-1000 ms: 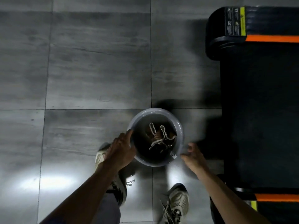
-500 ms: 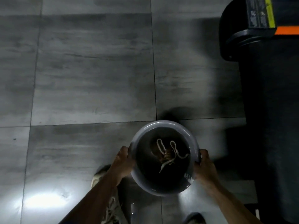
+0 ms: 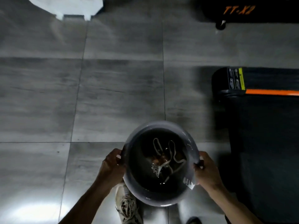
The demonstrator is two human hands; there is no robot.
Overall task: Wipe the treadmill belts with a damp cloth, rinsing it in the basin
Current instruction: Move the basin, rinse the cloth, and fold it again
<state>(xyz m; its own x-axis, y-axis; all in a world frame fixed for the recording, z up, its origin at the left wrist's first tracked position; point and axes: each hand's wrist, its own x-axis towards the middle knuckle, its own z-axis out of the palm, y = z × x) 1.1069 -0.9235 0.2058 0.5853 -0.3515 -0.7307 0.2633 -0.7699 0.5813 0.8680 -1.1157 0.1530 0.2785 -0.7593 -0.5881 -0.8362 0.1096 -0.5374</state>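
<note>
A shoe [image 3: 127, 206] stands below the basin [image 3: 192, 152]. The left hand [image 3: 111, 165] and right hand [image 3: 208, 172] grip its opposite rims, fingers curled; a cloth [image 3: 166, 157] lies in its water. The treadmill [image 3: 265, 126] lies to the right.

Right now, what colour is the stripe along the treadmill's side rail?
Orange; the stripe on the treadmill shows best in the head view.

Basin held at both sides, above tiled floor.
I note the left hand [image 3: 111, 165] and right hand [image 3: 207, 171] gripping the basin [image 3: 134, 188] rim; cloth [image 3: 166, 157] lies in water, treadmill [image 3: 265, 126] right.
</note>
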